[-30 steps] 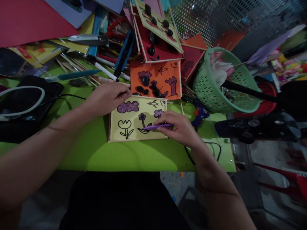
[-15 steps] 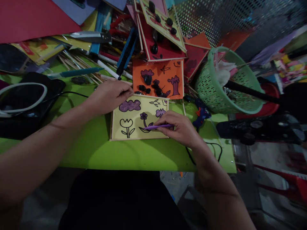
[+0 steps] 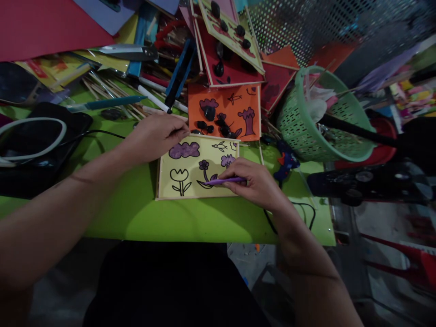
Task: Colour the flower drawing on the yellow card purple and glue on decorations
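Note:
My right hand (image 3: 250, 181) is closed around a purple marker (image 3: 226, 180). Its tip meets the leaves at the base of a flower drawn on a yellow picture card (image 3: 170, 159) edged with thin wooden sticks. Black outlines cover the card: a purple-filled cloud, a small flower, an uncoloured tulip and a bird. Across the card's upper left corner lies my left hand (image 3: 160, 136), fingers curled in and pressed together on the top edge; its fingertips are partly hidden. An orange picture card (image 3: 250, 95) with black stones on it touches the yellow card's far side.
Stick-framed cards with black stones (image 3: 235, 41) are stacked behind. Markers, wooden sticks and a blue cutter (image 3: 179, 68) clutter the back left. A green basket (image 3: 296, 113), a blue glue gun (image 3: 286, 161) and its cord stand right. The green table's (image 3: 170, 222) front edge is near my body.
The marker tip has barely shifted on the flower's leaves. Both hands and the cards stay in almost the same place.

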`<state>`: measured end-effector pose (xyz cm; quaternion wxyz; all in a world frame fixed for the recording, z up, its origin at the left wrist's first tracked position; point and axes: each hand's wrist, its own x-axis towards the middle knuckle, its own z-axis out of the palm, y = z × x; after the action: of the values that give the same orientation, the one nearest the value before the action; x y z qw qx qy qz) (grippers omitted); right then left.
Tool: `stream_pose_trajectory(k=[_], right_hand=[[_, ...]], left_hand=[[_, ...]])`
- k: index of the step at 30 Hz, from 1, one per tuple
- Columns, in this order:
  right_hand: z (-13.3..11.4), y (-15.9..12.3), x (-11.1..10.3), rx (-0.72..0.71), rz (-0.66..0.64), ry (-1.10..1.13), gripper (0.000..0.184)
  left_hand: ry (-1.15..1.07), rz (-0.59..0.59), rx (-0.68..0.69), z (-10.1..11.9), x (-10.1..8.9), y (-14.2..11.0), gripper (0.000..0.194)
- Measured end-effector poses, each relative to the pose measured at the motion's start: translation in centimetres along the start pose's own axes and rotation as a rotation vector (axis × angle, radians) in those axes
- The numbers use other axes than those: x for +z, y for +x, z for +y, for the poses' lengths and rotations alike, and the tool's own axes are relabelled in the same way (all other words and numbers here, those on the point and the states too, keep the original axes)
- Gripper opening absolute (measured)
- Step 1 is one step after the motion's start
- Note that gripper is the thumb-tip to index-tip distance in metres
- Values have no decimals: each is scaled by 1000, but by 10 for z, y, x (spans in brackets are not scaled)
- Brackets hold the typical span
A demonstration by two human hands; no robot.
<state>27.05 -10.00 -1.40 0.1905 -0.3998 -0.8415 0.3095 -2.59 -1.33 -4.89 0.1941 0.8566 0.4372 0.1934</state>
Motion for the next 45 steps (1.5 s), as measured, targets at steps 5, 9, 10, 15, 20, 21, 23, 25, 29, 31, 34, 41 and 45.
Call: stream_pose_trajectory(k=[5,9,10,15,20,21,23,25,29,31,34,41,45], right_hand=[[-1,0,0,-3,13,1,8],[-1,0,0,-6,14,-6,8],[-1,0,-1,-1,13,-9,8],[-2,-1,-3,8,24,-24,6],[-2,-1,-2,9,10,-14,8],[-1,-2,-3,13,6,-18,7],[-1,-3,-4,22,3,-23,7],[0,-4,-5,28,-2,-24,7],[-1,-2,-3,20,6,-10,8],[-2,-1,-1,13,10,2,9],[-2,0,1,11,5,8,9],[-3,0,0,13,4,-8,8],[-2,0,1,-1,17,-10,8]], left_hand=[[6,13,16,-1,1,-1,40],[-1,15,10,-2,2,-1,38],[-3,17,11,-3,2,0,38],[-5,18,8,-3,2,0,39],[-14,15,15,-1,1,0,40],[-14,20,4,-1,1,0,39],[-20,24,-15,-1,1,0,37],[-22,21,-15,-1,2,0,37],[-13,19,9,-3,2,0,38],[-9,26,11,-3,2,0,39],[-12,22,11,-3,2,0,41],[-23,20,0,-3,2,0,38],[-28,19,-17,-2,2,0,36]])
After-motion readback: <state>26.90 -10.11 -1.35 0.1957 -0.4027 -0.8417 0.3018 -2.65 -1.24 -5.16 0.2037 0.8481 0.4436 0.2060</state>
